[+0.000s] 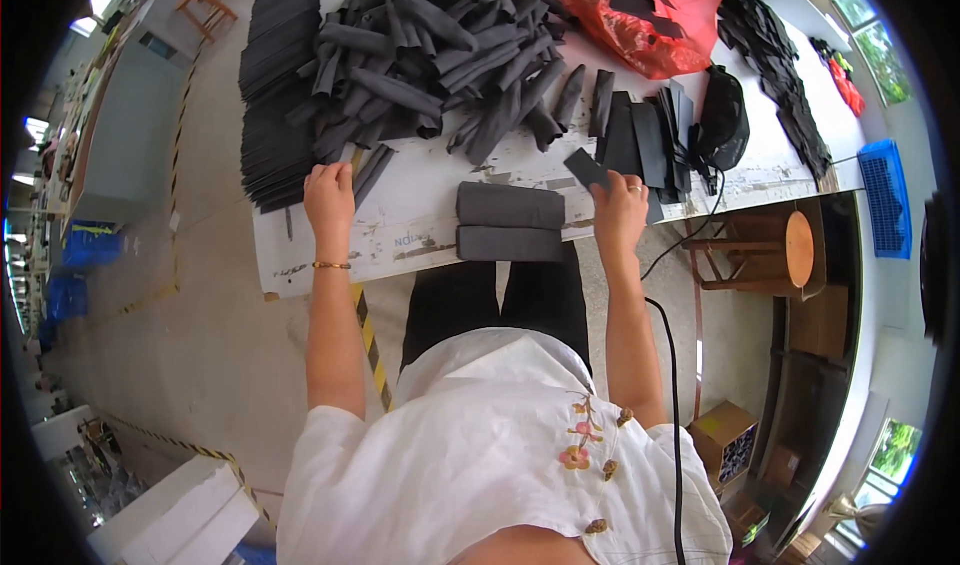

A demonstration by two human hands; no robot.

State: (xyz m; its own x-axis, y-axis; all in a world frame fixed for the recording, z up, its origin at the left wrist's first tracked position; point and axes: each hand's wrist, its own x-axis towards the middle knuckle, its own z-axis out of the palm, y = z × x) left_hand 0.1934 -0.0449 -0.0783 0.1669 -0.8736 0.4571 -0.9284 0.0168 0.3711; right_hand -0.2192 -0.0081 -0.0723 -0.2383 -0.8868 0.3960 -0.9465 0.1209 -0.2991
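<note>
Two hands are working apart, the right hand (622,210) pinching a dark strip (583,166) right of the folded pieces (510,222), the left hand (330,193) resting beside the left stack (275,85), grip unclear, and gentle, level handling is probably preventing creases.

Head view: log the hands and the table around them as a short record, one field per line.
Left hand: fingers curled, beside the long stack of overlapping dark grey fabric pieces; grip unclear
Right hand: holding a small, flat, dark grey rectangular piece
Near edge of the scuffed white table: two dark grey fabric rectangles, one behind the other
Further back: heap of rolled dark grey fabric pieces
Back right: crumpled red plastic bag
</note>
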